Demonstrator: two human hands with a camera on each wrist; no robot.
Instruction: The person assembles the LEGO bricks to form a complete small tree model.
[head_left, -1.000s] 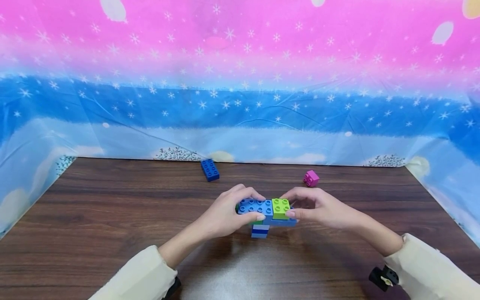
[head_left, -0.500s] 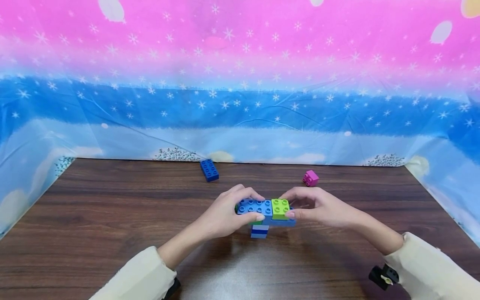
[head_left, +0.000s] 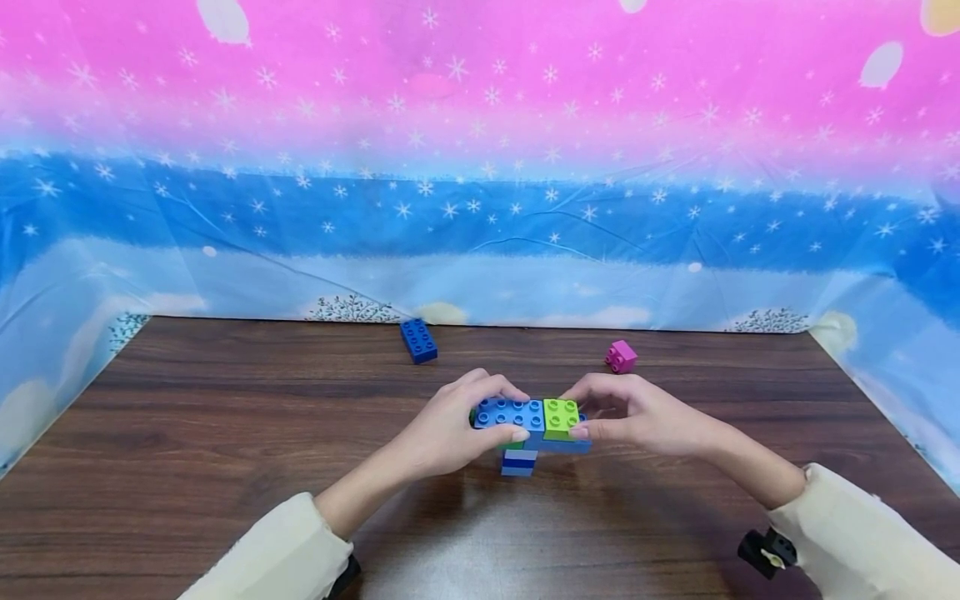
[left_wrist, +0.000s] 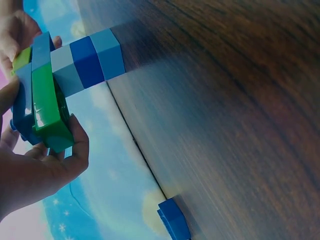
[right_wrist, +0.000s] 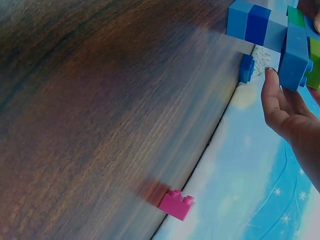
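A stack of toy building bricks stands upright between the two hands in the head view. Its top carries a long blue brick (head_left: pixel 510 414) and, beside that, a lime green brick (head_left: pixel 561 419). My left hand (head_left: pixel 450 425) grips the long blue brick from the left, thumb in front and fingers behind. With thumb and fingers, my right hand (head_left: pixel 652 415) pinches the lime green brick. Below them lie another blue brick (right_wrist: pixel 294 55) on the right and a green brick (left_wrist: pixel 47 107) on the left. Both rest across a narrow column (left_wrist: pixel 87 62) of light and dark blue bricks.
A dark blue brick (head_left: pixel 418 341) lies near the back edge of the brown wooden table (head_left: pixel 225 433). Farther right, a pink brick (head_left: pixel 622 357) rests on its side, studs facing outward. A pink and blue snowflake cloth (head_left: pixel 480 217) hangs behind and around the table.
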